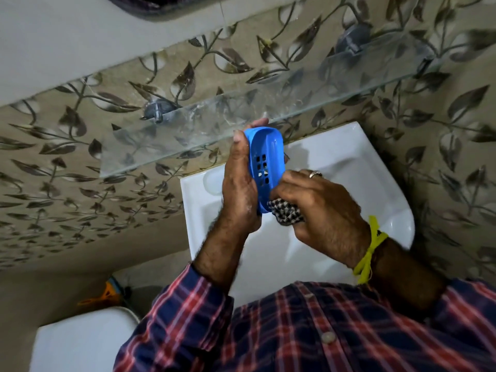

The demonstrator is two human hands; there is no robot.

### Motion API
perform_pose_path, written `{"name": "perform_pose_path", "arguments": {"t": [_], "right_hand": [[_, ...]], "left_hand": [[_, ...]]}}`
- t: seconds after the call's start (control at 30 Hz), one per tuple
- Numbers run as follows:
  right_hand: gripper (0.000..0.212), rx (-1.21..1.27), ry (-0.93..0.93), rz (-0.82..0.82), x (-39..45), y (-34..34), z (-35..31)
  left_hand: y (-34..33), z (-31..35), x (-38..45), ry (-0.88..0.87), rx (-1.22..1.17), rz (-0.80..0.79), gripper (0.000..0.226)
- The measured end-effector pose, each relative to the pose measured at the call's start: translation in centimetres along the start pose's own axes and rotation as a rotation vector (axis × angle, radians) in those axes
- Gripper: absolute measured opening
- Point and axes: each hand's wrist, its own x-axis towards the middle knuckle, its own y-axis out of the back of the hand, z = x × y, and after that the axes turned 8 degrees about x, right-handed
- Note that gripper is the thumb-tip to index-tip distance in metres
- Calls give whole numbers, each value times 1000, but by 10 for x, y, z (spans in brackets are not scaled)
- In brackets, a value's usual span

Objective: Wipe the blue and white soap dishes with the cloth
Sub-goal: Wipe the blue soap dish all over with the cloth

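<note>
My left hand (239, 189) grips the blue soap dish (267, 159) on its edge, hollow side turned to the right, drain holes showing. My right hand (319, 208) holds a bunched black-and-white checked cloth (285, 214) pressed against the dish's lower end and inner face. Both hands are above the white washbasin (349, 157). No white soap dish is in view.
A bare glass shelf (241, 114) on two brackets runs along the leaf-patterned tiled wall just above the hands. A white toilet tank (80, 342) sits at the lower left, with an orange object (107, 294) behind it. A dark mirror frame (150, 9) hangs at the top.
</note>
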Motion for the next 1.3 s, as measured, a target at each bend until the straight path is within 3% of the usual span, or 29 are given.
{"name": "perform_pose_path", "arguments": {"t": [0.27,0.37,0.47,0.53,0.57,0.63,0.7,0.83,1.0,1.13,1.3], "right_hand": [[38,231,26,-28,-4,-8,13],[31,239,26,40,-2,-17,14],[23,398,-72,115,1,-24,13],[14,632,-261,195,5,-20,17],[11,817,-379,225,8,-14,19],[15,1150,-559,223,14,-4,23],[23,1292,-637,142,18,3,25],[22,1308,-673,154,29,5,16],[6,1157,-560,129,17,-8,10],[14,1233,-573,122,22,-8,11],[5,1041,-440,69,27,-9,10]], "left_hand": [[-3,6,2,125,5,115,52],[-7,9,1,276,-16,143,58],[-3,5,2,310,37,92,65],[-1,-4,-10,167,225,61,52],[2,-13,-18,6,339,28,52],[4,-40,-27,-315,588,-68,62],[1,-56,-26,-427,613,-107,70],[-6,-51,-13,-339,432,-62,64],[2,-45,-5,-318,368,-22,65],[1,-43,-11,-270,286,27,70],[5,-32,-3,-312,332,67,67]]}}
